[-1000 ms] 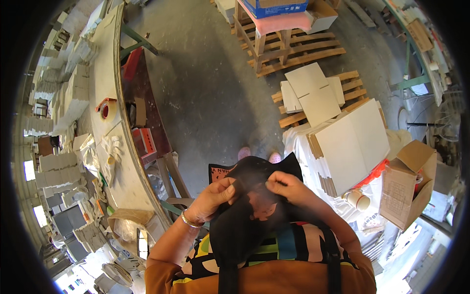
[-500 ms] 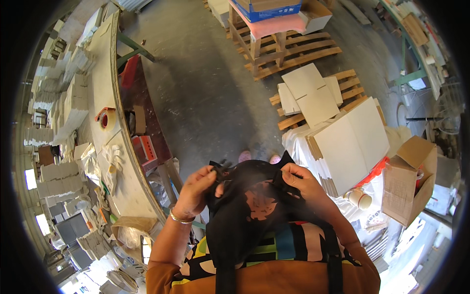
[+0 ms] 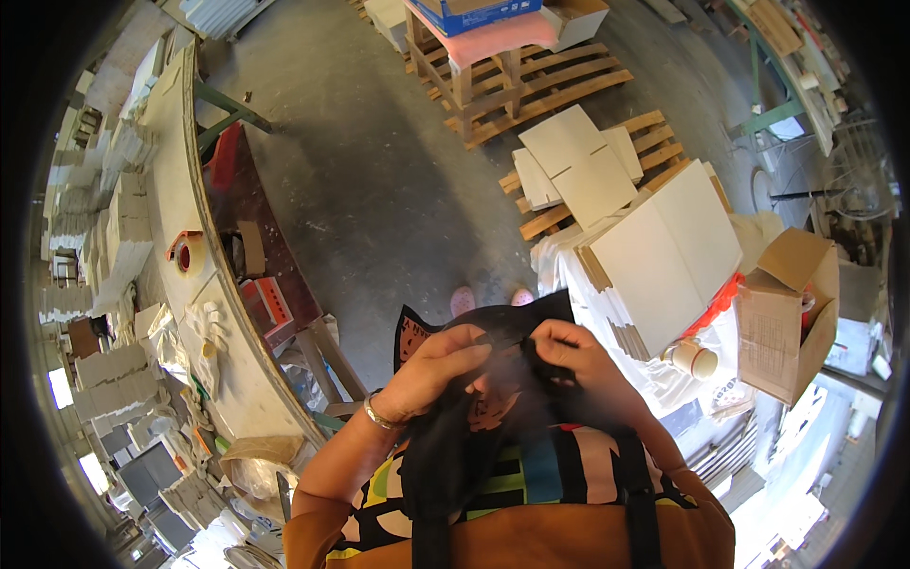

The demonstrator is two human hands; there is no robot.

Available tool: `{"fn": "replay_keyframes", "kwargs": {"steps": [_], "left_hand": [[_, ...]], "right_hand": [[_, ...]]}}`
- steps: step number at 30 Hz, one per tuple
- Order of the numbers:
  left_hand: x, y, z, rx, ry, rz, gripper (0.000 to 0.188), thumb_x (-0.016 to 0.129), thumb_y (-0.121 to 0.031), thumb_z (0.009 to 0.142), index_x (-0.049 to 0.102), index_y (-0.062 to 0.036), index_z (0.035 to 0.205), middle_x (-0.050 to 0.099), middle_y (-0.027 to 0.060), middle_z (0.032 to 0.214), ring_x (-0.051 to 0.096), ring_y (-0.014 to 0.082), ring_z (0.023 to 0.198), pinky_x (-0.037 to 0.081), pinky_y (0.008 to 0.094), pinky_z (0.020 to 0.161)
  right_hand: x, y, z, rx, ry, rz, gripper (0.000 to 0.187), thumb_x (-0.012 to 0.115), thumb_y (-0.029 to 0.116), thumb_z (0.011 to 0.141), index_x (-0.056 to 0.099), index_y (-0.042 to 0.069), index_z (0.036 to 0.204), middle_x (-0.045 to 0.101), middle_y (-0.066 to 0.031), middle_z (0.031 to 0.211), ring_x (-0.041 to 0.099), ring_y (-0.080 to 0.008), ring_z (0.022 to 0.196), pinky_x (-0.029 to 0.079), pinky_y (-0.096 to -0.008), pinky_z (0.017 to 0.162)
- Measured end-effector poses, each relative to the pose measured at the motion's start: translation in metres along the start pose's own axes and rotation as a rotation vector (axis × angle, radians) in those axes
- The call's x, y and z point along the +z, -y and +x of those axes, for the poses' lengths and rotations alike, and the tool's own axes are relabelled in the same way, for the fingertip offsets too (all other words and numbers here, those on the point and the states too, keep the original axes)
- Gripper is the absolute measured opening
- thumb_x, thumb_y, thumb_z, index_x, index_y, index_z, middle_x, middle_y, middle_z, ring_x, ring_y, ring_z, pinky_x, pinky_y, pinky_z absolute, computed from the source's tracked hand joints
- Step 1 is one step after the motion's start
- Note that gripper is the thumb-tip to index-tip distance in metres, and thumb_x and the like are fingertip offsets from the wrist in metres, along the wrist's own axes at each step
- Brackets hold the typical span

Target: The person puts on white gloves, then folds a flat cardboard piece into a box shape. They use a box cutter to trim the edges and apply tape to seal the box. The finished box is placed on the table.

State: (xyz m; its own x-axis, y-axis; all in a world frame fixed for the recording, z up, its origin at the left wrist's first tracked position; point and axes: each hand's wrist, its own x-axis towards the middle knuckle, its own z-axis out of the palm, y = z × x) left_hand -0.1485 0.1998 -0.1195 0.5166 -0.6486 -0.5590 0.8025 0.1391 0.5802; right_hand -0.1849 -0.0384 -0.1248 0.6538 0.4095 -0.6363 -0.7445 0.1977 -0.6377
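A black cloth with a reddish-brown print hangs bunched in front of my patterned top. Its upper edge rises in two pointed corners, the left one showing part of the print. My left hand, with a bracelet at its wrist, has thumb and fingers pinched together on the cloth near its middle. Just to the right, my right hand is closed with curled fingers on the cloth below the right corner. Folds hide the fingertips of both hands, and the cloth between them is partly blurred. Two black straps run down over my orange-brown clothing.
A long worktable at left carries a tape dispenser, gloves and stacked white board. On the right stand folded white cartons, an open brown box and a tape roll. Wooden pallets lie farther off.
My left hand has moved right along the cloth, close to my right hand. The cloth's left corner now stands out beyond it. My right hand stays gripping near the right corner.
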Motion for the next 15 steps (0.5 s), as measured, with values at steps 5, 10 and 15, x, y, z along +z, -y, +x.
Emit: {"fn": "replay_keyframes", "kwargs": {"steps": [5, 10, 15], "left_hand": [[-0.002, 0.001, 0.005, -0.061, 0.018, -0.048, 0.021, 0.053, -0.017, 0.098, 0.056, 0.0012, 0.107, 0.058, 0.0020, 0.076, 0.051, 0.0071, 0.065, 0.043, 0.0201, 0.063], [-0.003, 0.000, 0.008, -0.071, 0.050, -0.049, 0.021, 0.053, -0.017, 0.098, 0.056, 0.0017, 0.108, 0.056, 0.0002, 0.077, 0.048, 0.0055, 0.064, 0.040, 0.0187, 0.061], [-0.008, -0.002, 0.014, -0.100, 0.102, -0.032, 0.021, 0.052, -0.018, 0.098, 0.056, 0.0004, 0.107, 0.055, -0.0008, 0.076, 0.046, 0.0055, 0.063, 0.038, 0.0199, 0.059]], "right_hand": [[-0.002, -0.003, -0.001, -0.135, 0.013, -0.040, 0.022, 0.053, 0.029, 0.100, 0.059, 0.008, 0.094, 0.051, 0.0077, 0.073, 0.041, 0.0007, 0.062, 0.031, -0.0162, 0.056], [-0.001, 0.002, -0.002, -0.203, 0.003, -0.058, 0.022, 0.056, 0.028, 0.099, 0.059, 0.008, 0.090, 0.049, 0.0080, 0.071, 0.039, 0.0006, 0.061, 0.029, -0.0169, 0.055], [-0.003, 0.014, -0.006, -0.135, -0.051, -0.109, 0.024, 0.058, 0.029, 0.098, 0.059, 0.009, 0.086, 0.046, 0.0087, 0.070, 0.036, 0.0006, 0.060, 0.028, -0.0173, 0.054]]}}
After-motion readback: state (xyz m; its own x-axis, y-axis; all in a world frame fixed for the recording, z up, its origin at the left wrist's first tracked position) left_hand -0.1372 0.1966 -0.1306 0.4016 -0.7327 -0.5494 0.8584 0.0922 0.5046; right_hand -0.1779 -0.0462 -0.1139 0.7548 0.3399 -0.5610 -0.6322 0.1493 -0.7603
